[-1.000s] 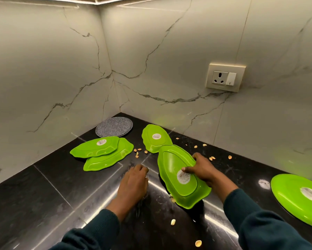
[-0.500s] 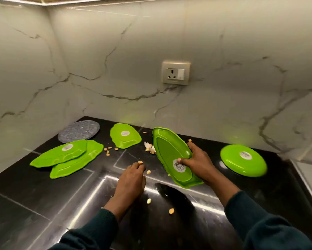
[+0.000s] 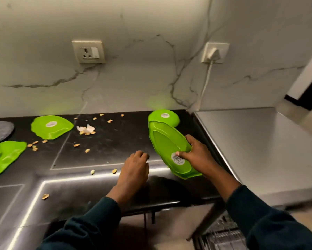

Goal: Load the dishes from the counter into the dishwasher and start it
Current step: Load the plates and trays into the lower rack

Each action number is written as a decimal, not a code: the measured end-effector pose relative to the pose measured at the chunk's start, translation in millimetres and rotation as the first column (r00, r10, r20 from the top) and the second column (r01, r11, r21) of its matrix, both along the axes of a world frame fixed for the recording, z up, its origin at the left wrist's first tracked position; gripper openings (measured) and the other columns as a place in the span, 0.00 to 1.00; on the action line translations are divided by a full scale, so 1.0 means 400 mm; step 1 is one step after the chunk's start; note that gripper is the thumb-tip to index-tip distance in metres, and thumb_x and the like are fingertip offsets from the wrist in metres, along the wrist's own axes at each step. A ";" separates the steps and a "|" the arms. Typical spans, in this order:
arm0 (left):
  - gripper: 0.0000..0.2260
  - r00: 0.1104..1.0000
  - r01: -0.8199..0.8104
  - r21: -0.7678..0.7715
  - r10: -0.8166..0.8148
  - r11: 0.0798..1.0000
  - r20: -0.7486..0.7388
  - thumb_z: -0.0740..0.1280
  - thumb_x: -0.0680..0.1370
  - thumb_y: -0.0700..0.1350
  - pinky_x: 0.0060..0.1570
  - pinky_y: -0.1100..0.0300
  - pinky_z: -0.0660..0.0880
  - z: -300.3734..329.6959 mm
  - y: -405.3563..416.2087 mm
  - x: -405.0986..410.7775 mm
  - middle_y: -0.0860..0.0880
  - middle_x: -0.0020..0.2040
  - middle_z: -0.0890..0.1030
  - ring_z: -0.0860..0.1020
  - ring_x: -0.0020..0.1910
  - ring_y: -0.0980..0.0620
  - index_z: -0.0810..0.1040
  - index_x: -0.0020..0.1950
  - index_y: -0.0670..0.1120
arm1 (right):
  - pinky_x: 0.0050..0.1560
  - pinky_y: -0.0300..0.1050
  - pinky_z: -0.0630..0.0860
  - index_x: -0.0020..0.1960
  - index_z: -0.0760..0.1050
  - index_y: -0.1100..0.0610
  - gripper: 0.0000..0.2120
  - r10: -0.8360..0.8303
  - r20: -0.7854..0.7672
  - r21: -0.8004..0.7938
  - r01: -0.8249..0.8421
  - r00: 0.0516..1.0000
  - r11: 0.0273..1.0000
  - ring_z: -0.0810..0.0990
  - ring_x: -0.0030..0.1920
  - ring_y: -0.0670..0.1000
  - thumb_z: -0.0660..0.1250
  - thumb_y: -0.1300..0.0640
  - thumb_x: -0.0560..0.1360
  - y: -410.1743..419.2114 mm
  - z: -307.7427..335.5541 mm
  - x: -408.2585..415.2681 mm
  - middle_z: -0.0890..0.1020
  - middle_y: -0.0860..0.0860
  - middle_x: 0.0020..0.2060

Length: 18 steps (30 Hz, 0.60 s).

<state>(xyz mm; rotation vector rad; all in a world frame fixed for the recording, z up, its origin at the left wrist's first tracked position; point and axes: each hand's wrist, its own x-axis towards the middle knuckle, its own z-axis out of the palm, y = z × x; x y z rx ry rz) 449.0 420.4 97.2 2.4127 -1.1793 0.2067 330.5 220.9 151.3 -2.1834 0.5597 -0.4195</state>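
Right hand [image 3: 194,156] grips a green dish [image 3: 167,147] tilted above the worktop [image 3: 101,156], long axis running away from the person; left hand [image 3: 134,168] rests loosely curled, holding nothing; dishwasher rack [image 3: 221,233] lies below right

On the counter [image 3: 106,192], the round plate [image 3: 165,117] lies far right, near the wall. Just before it, the long dish [image 3: 166,143] is tilted up in the right hand [image 3: 196,156]. The left hand [image 3: 133,170] rests left of it. Another dish [image 3: 51,127] lies far left, with nut shells [image 3: 86,129] between.
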 end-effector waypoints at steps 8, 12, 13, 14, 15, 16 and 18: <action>0.12 0.958 0.272 0.010 -0.272 0.962 0.087 0.56 0.73 0.46 0.39 0.48 0.74 0.017 -0.228 -0.259 0.46 0.47 0.77 0.76 0.42 0.43 0.78 0.49 0.46 | 0.41 0.45 0.73 0.47 0.71 0.51 0.14 -0.204 0.061 -0.020 0.206 0.977 0.978 0.78 0.39 0.49 0.75 0.51 0.69 -0.132 -0.001 -0.356 0.79 0.45 0.36; 0.09 0.915 0.375 0.068 -0.381 0.925 0.134 0.57 0.73 0.45 0.39 0.49 0.72 -0.006 -0.333 -0.440 0.47 0.47 0.74 0.75 0.42 0.43 0.75 0.47 0.46 | 0.40 0.44 0.71 0.47 0.71 0.51 0.14 -0.292 0.056 -0.020 0.294 0.955 0.956 0.78 0.40 0.49 0.75 0.51 0.70 -0.194 -0.011 -0.562 0.79 0.46 0.37; 0.09 0.906 0.396 0.071 -0.403 0.915 0.131 0.56 0.73 0.45 0.40 0.49 0.72 -0.016 -0.358 -0.486 0.47 0.47 0.74 0.75 0.42 0.43 0.75 0.47 0.46 | 0.40 0.43 0.72 0.47 0.71 0.51 0.13 -0.312 0.052 0.001 0.312 0.949 0.950 0.78 0.40 0.49 0.75 0.51 0.70 -0.208 -0.015 -0.616 0.79 0.46 0.37; 0.10 0.898 0.417 0.077 -0.423 0.906 0.120 0.56 0.73 0.45 0.41 0.49 0.73 -0.026 -0.383 -0.535 0.47 0.47 0.75 0.75 0.43 0.43 0.75 0.47 0.46 | 0.41 0.44 0.73 0.46 0.71 0.50 0.13 -0.329 0.055 0.021 0.328 0.943 0.944 0.78 0.40 0.48 0.75 0.52 0.70 -0.221 -0.023 -0.676 0.79 0.46 0.37; 0.11 0.893 0.428 0.093 -0.436 0.899 0.108 0.55 0.73 0.45 0.42 0.49 0.73 -0.036 -0.403 -0.573 0.47 0.48 0.75 0.75 0.44 0.44 0.76 0.48 0.47 | 0.41 0.45 0.73 0.44 0.71 0.50 0.13 -0.336 0.059 0.045 0.334 0.940 0.942 0.78 0.40 0.48 0.75 0.53 0.70 -0.232 -0.030 -0.725 0.79 0.46 0.37; 0.11 0.888 0.440 0.113 -0.451 0.891 0.089 0.56 0.73 0.45 0.43 0.49 0.73 -0.051 -0.425 -0.625 0.47 0.49 0.75 0.75 0.45 0.43 0.76 0.49 0.47 | 0.41 0.45 0.74 0.44 0.70 0.50 0.13 -0.355 0.056 0.060 0.351 0.933 0.934 0.78 0.39 0.48 0.75 0.55 0.70 -0.243 -0.039 -0.791 0.79 0.46 0.37; 0.09 0.870 0.476 0.147 -0.489 0.867 0.068 0.62 0.72 0.41 0.42 0.49 0.73 -0.085 -0.456 -0.706 0.46 0.48 0.76 0.76 0.45 0.42 0.77 0.50 0.46 | 0.42 0.43 0.74 0.46 0.72 0.49 0.12 -0.393 0.041 0.085 0.389 0.919 0.918 0.79 0.40 0.46 0.75 0.56 0.70 -0.254 -0.054 -0.902 0.80 0.46 0.39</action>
